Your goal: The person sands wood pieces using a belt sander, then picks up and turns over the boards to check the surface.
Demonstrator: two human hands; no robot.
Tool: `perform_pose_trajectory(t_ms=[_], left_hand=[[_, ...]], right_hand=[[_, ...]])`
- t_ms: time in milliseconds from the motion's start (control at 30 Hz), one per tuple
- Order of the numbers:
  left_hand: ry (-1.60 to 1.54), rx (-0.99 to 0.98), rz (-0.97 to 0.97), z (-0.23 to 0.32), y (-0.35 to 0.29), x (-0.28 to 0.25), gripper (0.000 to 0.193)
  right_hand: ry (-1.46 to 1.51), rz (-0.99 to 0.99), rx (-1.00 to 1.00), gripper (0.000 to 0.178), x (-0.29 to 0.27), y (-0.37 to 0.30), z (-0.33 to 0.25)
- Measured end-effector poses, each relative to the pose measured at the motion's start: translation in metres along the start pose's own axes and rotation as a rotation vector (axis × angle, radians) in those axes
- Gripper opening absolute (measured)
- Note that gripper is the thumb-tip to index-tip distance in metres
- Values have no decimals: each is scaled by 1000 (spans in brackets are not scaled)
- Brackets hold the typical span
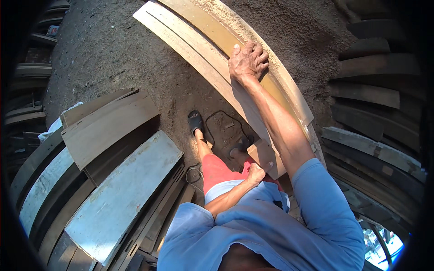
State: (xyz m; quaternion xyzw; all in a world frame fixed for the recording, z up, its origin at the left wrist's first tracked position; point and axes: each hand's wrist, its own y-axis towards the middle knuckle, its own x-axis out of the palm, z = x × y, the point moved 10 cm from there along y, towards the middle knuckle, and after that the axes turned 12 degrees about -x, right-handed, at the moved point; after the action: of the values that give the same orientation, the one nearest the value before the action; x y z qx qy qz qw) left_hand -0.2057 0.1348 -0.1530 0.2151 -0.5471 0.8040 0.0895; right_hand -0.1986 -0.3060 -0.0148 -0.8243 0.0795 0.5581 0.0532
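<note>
A long, pale wooden plank (194,52) with a dark slot along it runs from the top of the view down toward my body. On it lies a yellowish-brown strip (275,90). My right hand (249,61) bends its fingers over this strip and presses on it, with the arm stretched forward. Close to my waist, my left hand (256,174) is closed at the lower end of a short-looking light wooden board (261,152). Its thumb lies against the board's face, while the other fingers are curled and partly hidden.
Sawdust (303,49) covers the ground beyond the plank. Stacked boards (110,126) stand at left, with a whitish panel (126,194) on top. More curved boards (368,95) line the right. A dark cable (226,113) lies by my sandalled foot (195,121).
</note>
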Motion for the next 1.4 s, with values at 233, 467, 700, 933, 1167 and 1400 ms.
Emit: perform_pose_trajectory(t_ms=[233, 467, 700, 933, 1167, 1400], left_hand=[[-108, 166, 56, 142, -8, -48, 55], [-307, 669, 300, 373, 4, -152, 59], [-355, 777, 248, 572, 5, -238, 44], [-369, 742, 189, 685, 25, -286, 41], [-419, 837, 133, 715, -29, -350, 55], [-814, 835, -517, 623, -155, -229, 108]], right_hand=[[1, -34, 65, 59, 3, -3, 11], [-176, 10, 77, 56, 0, -2, 4], [-229, 68, 43, 56, 2, -4, 1], [-283, 80, 29, 55, -1, -5, 10], [-246, 83, -1, 56, -1, 0, -4], [-255, 63, 25, 53, -2, -2, 0]])
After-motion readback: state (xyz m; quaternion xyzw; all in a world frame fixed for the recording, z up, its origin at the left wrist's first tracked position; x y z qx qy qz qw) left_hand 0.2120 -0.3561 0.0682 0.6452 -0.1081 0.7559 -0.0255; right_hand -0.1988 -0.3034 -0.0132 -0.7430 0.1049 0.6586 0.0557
